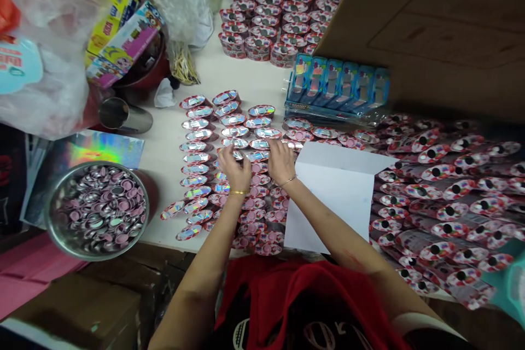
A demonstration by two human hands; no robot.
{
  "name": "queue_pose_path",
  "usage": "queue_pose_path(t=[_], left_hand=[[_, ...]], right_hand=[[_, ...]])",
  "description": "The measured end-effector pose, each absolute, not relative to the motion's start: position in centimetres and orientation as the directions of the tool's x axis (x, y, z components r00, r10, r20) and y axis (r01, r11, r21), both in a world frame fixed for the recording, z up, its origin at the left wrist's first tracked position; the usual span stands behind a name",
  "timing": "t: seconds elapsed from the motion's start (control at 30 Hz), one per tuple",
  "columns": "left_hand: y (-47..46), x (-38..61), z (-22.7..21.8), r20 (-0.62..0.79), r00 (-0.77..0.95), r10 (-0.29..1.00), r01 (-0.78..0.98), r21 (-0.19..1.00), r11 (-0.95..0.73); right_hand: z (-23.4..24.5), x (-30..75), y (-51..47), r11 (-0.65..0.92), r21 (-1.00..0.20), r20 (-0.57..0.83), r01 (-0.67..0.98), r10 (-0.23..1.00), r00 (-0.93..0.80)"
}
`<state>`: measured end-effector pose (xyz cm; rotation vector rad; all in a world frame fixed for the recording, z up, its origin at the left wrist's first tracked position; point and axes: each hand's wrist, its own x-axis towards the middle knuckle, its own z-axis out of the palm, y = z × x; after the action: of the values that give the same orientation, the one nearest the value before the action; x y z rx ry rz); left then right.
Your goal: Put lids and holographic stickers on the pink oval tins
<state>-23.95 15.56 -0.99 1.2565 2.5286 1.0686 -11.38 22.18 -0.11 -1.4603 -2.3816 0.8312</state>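
Observation:
My left hand (234,168) rests on small oval packets with holographic foil tops (197,164), laid in overlapping rows on a white table (164,186). My right hand (282,161) lies close by, its fingertips on the same packets near a sheet of white paper (332,199). Each wrist wears a thin gold band. The hands hide the packets beneath them. Whether either hand grips a packet cannot be seen.
Stacked packets (262,22) stand at the back, beside blue blister cards (338,85). A steel bowl (95,251) of pink packets sits left, near plastic bags (45,65). A printed heap of sheets (443,202) covers the right, under a cardboard flap (422,22).

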Motion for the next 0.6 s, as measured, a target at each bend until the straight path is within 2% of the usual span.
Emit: queue_pose_path(t=[0.1,0.17,0.27,0.33,0.4,0.47,0.53,0.6], left_hand=[[14.7,-24.5,1.6,0.21,-0.652,0.729,0.551,0.791,0.266],[14.0,-24.4,2.9,0.121,-0.668,0.734,0.395,0.894,0.212],[12.9,-23.7,3.0,-0.108,-0.688,0.717,0.116,0.96,0.256],[12.5,-23.1,2.1,-0.223,-0.705,0.674,-0.017,0.954,0.298],[12.2,-22.7,0.9,-0.242,-0.729,0.64,-0.019,0.942,0.334],[12.2,-22.5,-0.1,-0.162,-0.755,0.635,0.115,0.921,0.372],[12.2,-22.4,-0.7,-0.066,-0.758,0.648,0.283,0.863,0.418],[12.2,-22.4,-1.0,-0.019,-0.758,0.652,0.397,0.78,0.484]], right_hand=[[0.8,-11.0,21.0,0.164,-0.805,-0.058,0.57,0.935,-0.351],[1.1,-11.0,20.0,-0.051,-0.91,-0.177,0.411,0.945,-0.274],[1.0,-11.2,18.7,-0.326,-0.921,-0.384,0.213,0.852,-0.356],[0.6,-11.1,18.3,-0.381,-0.906,-0.423,0.182,0.825,-0.376],[0.3,-10.8,18.4,-0.327,-0.911,-0.398,0.252,0.858,-0.326],[0.1,-10.5,18.7,-0.173,-0.893,-0.314,0.415,0.901,-0.299],[0.1,-10.3,19.1,0.029,-0.801,-0.216,0.598,0.918,-0.334],[0.1,-10.3,19.3,0.199,-0.66,-0.163,0.725,0.904,-0.396]])
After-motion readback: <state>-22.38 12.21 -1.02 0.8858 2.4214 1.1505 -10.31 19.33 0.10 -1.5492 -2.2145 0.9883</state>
